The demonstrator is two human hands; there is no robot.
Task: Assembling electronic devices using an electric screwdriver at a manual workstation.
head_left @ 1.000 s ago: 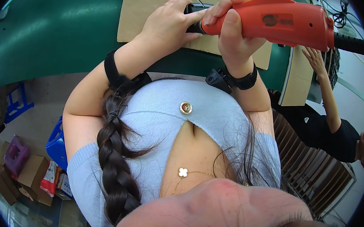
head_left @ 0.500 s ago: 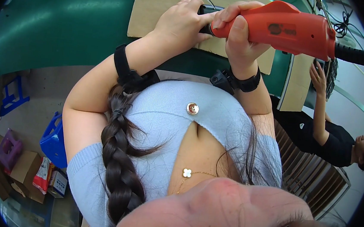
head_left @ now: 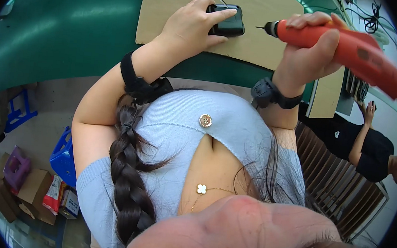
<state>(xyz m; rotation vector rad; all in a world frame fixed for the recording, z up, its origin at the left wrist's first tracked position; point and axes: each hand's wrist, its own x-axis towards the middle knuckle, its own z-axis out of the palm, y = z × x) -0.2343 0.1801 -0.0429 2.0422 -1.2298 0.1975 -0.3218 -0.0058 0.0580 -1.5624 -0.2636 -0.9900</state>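
A small black box-shaped device with a thin cable lies on a tan cardboard sheet that covers part of a green table. My left hand rests on the device, fingers over its top and near side. My right hand grips an orange electric screwdriver. Its tip points left toward the black device and hangs a short way to its right, apart from it. Both wrists wear black bands.
Another person in black stands at the right beside a slatted wooden bench. Cables lie at the table's far right. On the floor at the left are a blue crate, cardboard boxes and a blue stool.
The orange screwdriver has pulled back to the right, away from the black device, which now shows under my left hand. The view has shifted so the table edge sits lower.
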